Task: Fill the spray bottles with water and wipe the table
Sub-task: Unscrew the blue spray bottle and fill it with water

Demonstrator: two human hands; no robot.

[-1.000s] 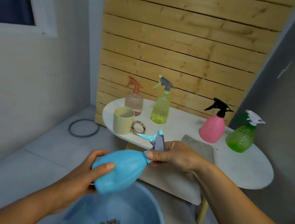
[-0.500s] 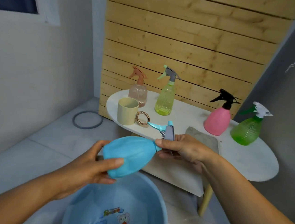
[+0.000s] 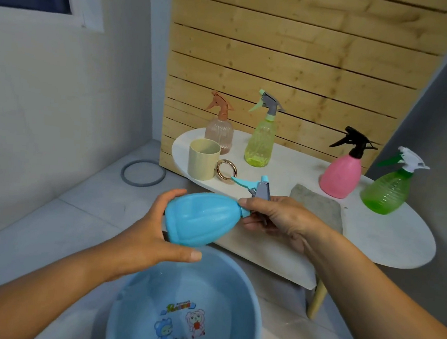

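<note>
Hands grip blue spray bottle [image 3: 202, 218] sideways: left hand [image 3: 149, 233] body, right hand [image 3: 275, 217] neck.

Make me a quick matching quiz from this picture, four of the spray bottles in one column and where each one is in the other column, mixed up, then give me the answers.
Column one:
1. blue spray bottle
2. pink spray bottle
3. dark green spray bottle
4. yellow-green spray bottle

Column two:
A. farthest right on the white table
B. held in both hands above the blue basin
C. standing between the peach spray bottle and the pink one
D. just beyond the grey cloth

Pairs: 1-B, 2-D, 3-A, 4-C
</note>
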